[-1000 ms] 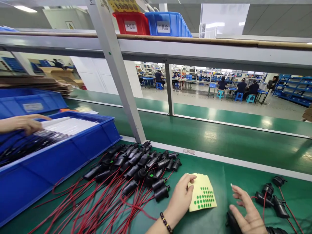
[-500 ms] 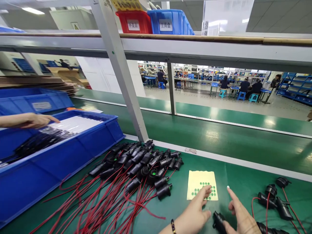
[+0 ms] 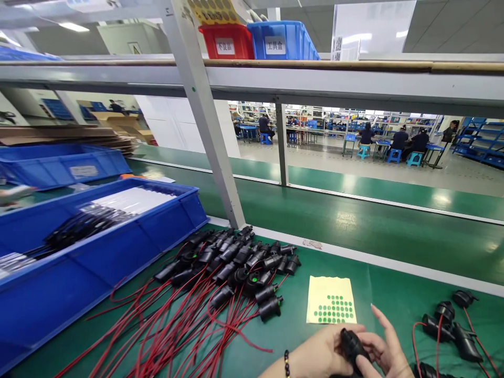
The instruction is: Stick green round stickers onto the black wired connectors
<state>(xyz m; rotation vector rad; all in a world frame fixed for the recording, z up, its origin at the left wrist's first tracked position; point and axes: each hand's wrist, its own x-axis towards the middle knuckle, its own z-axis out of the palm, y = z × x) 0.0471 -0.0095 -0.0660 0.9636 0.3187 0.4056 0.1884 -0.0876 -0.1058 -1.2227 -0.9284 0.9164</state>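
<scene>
Since the earlier frame, the left hand (image 3: pixel 321 353) has been lifted off the yellow sticker sheet (image 3: pixel 331 299) and brought against the right hand (image 3: pixel 384 353); a black connector (image 3: pixel 352 345) is now gripped between the two, fingers closed around it, at 6 o'clock in the view. The sheet of green dots lies flat on the green mat (image 3: pixel 378 289) just beyond, at 12 o'clock from the hands. A pile of red-wired connectors (image 3: pixel 236 262) is spread at 10 o'clock, beside the blue bin (image 3: pixel 118 236).
</scene>
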